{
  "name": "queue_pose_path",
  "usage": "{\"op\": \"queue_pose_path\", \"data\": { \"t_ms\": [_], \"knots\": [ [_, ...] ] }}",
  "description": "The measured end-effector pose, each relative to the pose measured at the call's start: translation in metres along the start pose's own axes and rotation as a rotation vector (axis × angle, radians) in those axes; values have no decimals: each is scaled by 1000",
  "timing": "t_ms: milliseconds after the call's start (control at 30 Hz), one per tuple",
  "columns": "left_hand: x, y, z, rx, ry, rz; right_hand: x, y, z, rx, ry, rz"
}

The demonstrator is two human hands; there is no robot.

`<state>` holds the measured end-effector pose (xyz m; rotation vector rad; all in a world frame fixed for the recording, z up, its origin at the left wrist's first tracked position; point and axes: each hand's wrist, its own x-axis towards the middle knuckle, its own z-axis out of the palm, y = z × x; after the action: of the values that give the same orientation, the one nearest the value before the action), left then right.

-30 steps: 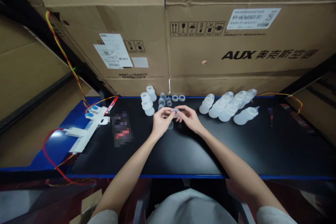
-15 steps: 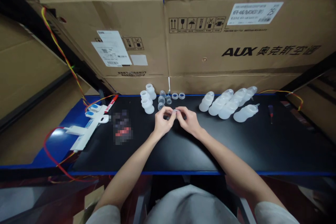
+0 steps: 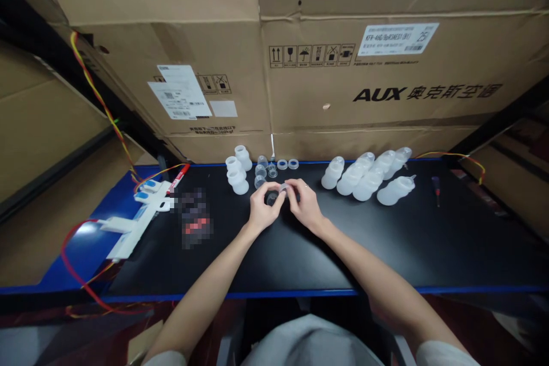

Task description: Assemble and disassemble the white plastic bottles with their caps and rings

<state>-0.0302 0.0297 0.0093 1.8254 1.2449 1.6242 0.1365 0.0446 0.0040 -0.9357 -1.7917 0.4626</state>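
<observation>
My left hand (image 3: pixel 262 207) and my right hand (image 3: pixel 303 203) meet over the middle of the black table (image 3: pixel 300 246). Their fingertips pinch a small translucent plastic part (image 3: pixel 281 189) between them. Just beyond the hands lie small clear caps (image 3: pixel 261 170) and two clear rings (image 3: pixel 287 164). Three short white bottle pieces (image 3: pixel 237 170) stand to the left of those. Several translucent bottles (image 3: pixel 369 174) lie on their sides to the right of my hands.
Large cardboard boxes (image 3: pixel 343 68) wall off the back of the table. At the left lie a white tool (image 3: pixel 137 217) with red and yellow wires, a red marker (image 3: pixel 179 176) and a blurred patch. A small screwdriver (image 3: pixel 436 187) lies far right.
The hands stay together on the small part, with the fingers closing tighter round it. The view has shifted slightly; the other items have not moved.
</observation>
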Motion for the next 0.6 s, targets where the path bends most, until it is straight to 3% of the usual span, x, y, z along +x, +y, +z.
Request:
{"op": "queue_pose_path", "data": {
  "t_ms": [200,333,600],
  "knots": [
    [1,-3,2,-154,56,-100,5,2,-1,191,-37,-55],
    [2,-8,3,-270,52,-192,7,3,-1,260,-7,-9],
    [6,-7,5,-316,97,-286,7,-3,3,134,76,-61]
  ]
}}
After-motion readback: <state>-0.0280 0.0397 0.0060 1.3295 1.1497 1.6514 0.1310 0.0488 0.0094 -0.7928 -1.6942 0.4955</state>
